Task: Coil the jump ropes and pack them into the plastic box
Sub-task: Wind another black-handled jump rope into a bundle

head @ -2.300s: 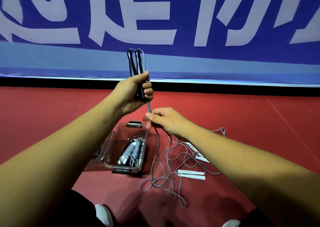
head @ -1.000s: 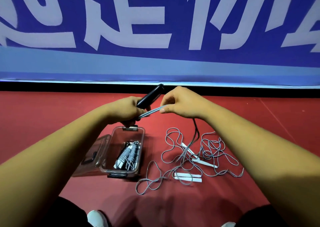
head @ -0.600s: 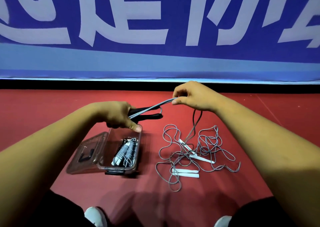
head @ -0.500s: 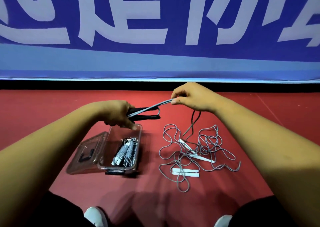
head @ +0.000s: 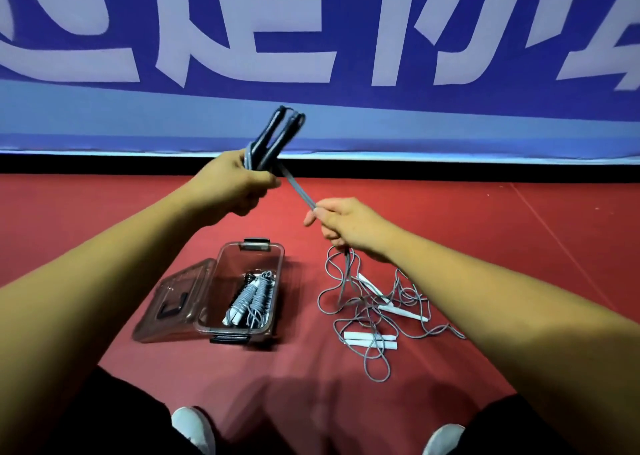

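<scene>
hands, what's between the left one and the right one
In the head view, a taut stretch of grey jump rope cord spans it, running from the two black handles gripped by the left hand down to the pinching right hand.

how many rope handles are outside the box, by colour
black handles: 2
white handles: 4
total: 6
</scene>
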Tool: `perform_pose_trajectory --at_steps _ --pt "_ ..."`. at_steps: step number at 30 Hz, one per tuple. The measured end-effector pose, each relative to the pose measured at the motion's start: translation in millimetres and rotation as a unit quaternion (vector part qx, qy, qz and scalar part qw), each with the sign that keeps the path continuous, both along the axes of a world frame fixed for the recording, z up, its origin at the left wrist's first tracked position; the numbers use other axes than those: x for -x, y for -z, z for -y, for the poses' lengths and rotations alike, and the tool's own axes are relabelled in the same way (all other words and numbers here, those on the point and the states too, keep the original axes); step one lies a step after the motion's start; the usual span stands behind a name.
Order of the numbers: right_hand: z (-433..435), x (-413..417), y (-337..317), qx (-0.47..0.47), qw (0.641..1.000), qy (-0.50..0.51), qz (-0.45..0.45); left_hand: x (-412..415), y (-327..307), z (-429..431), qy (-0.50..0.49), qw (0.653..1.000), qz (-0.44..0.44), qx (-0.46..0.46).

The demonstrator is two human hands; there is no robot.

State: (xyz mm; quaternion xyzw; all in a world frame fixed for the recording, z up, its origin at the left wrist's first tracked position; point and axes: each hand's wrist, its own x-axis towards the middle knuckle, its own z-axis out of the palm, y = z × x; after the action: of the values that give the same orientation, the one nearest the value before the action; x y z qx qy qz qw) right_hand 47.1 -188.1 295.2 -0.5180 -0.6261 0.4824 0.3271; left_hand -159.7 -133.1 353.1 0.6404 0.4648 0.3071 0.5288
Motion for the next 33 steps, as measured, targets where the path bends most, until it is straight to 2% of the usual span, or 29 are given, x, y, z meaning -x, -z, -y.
perform_pose_trajectory --at_steps 2,4,6,10,12,14,16,18,20,24,26,28,30,33 --pt "5 17 -2 -0.012 1.0 0.008 0.027 7 6 -7 -0.028 0.999 0.018 0.044" --pt "8 34 -5 -0.085 0.991 0.028 0.104 13 12 -12 -0.057 0.997 -0.01 0.053" --pt "14 47 -6 -0.136 0.977 0.013 0.162 12 18 -12 -0.088 0.992 -0.088 0.017" --pt "24 51 -5 -0.153 0.965 -0.038 0.21 6 28 -13 -0.109 0.967 -0.22 -0.068" --pt "28 50 -8 -0.166 0.96 -0.05 0.221 6 29 -12 -0.098 0.932 -0.317 -0.148" --pt "31 48 -12 -0.173 0.956 -0.056 0.232 3 32 -6 -0.062 0.876 -0.426 -0.219" --pt "32 44 -18 -0.184 0.946 -0.061 0.26 -1 39 0 -0.028 0.824 -0.514 -0.238" --pt "31 36 -26 -0.198 0.934 -0.058 0.292 -7 47 9 0.0 0.787 -0.573 -0.231" --pt "26 22 -34 -0.21 0.926 -0.04 0.312 -13 53 19 0.05 0.759 -0.592 -0.268" --pt "17 -8 -33 -0.207 0.928 -0.008 0.311 -24 44 43 0.188 0.734 -0.571 -0.317" --pt "18 -15 -29 -0.193 0.934 -0.02 0.3 -27 38 51 0.256 0.74 -0.541 -0.307" --pt "19 -18 -28 -0.17 0.951 -0.026 0.257 -28 37 58 0.296 0.783 -0.475 -0.272" --pt "22 -22 -27 -0.13 0.975 -0.021 0.177 -30 36 64 0.285 0.838 -0.398 -0.239" --pt "26 -32 -24 -0.061 0.995 -0.001 0.072 -33 30 69 0.257 0.884 -0.312 -0.236"
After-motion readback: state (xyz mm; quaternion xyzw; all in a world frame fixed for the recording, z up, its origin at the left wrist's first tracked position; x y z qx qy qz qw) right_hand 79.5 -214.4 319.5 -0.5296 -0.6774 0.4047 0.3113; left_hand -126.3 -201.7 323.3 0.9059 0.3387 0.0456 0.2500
